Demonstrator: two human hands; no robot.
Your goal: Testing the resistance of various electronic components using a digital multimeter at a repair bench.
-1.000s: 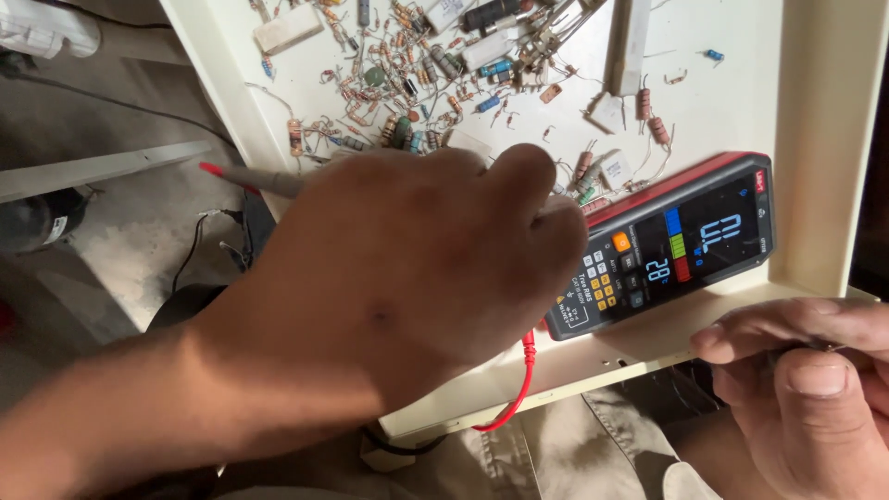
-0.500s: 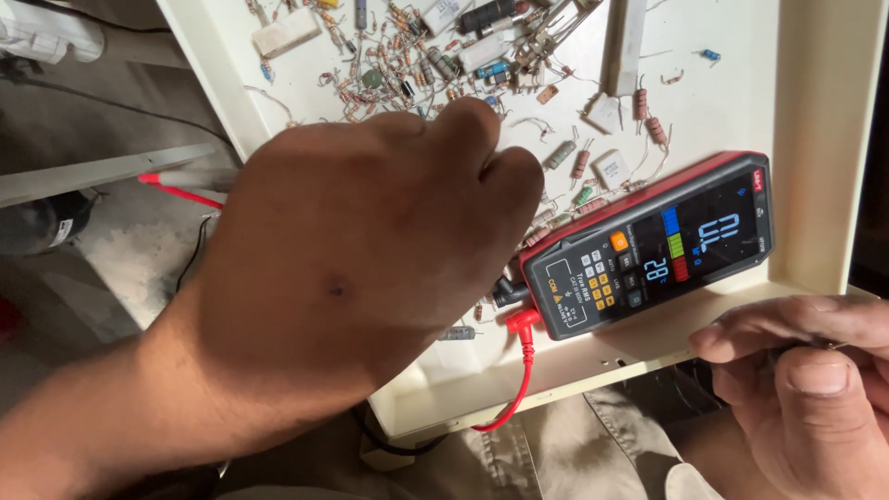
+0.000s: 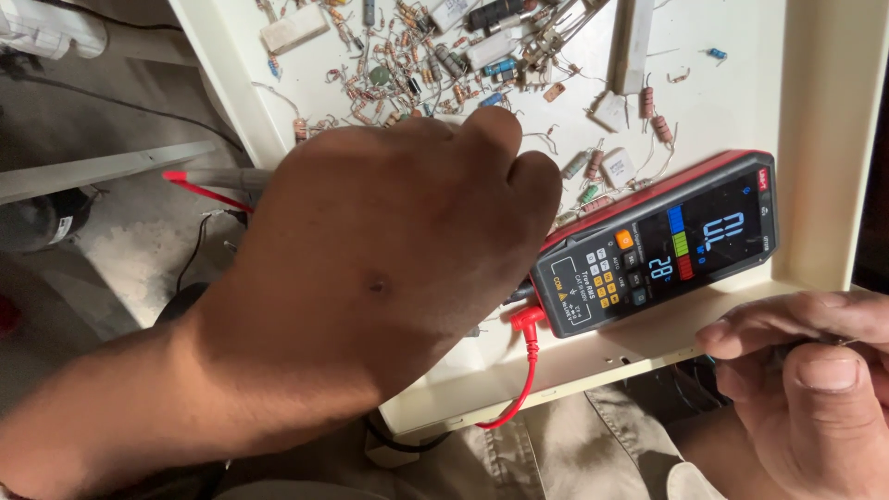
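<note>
Left hand (image 3: 389, 268): closed around a red-tipped probe (image 3: 218, 178), beside the multimeter (image 3: 657, 245). Right hand (image 3: 806, 389): pinched shut below the multimeter; contents indiscernible.

Both of the person's hands are bare, with no gloves, rings or watch showing. The left hand (image 3: 389, 268) and its forearm carry no sleeve. The right hand (image 3: 815, 389) shows a short, plain thumbnail. Below, the person wears khaki-coloured trousers (image 3: 556, 454) of creased fabric.
</note>
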